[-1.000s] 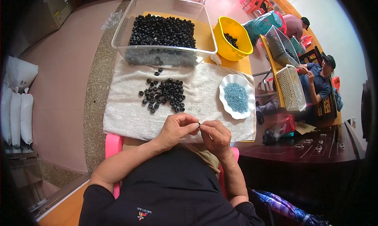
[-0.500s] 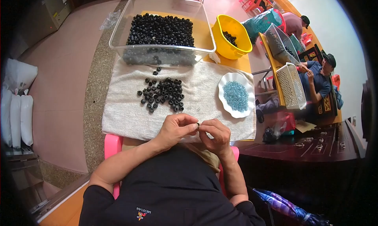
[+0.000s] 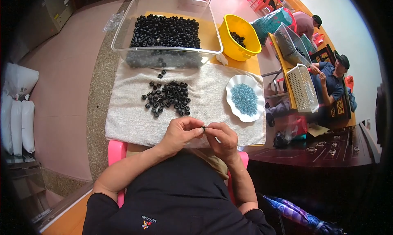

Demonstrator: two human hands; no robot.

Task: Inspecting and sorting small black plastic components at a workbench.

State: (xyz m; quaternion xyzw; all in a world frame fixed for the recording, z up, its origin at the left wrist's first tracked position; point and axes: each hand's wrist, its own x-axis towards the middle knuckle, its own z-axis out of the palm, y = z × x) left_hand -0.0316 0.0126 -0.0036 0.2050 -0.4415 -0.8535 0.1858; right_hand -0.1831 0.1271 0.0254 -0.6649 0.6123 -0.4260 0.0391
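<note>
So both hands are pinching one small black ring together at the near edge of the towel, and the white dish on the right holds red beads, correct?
Not quite: the head view shows the white dish holds blue beads, not red. The rest stands: left hand and right hand meet on one small black ring at the near edge of the towel.

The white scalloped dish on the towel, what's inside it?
The white scalloped dish holds a heap of tiny blue pieces, too small to tell apart. Its rim is bare all round. The heap covers the dish's bottom, so nothing beneath shows.
</note>
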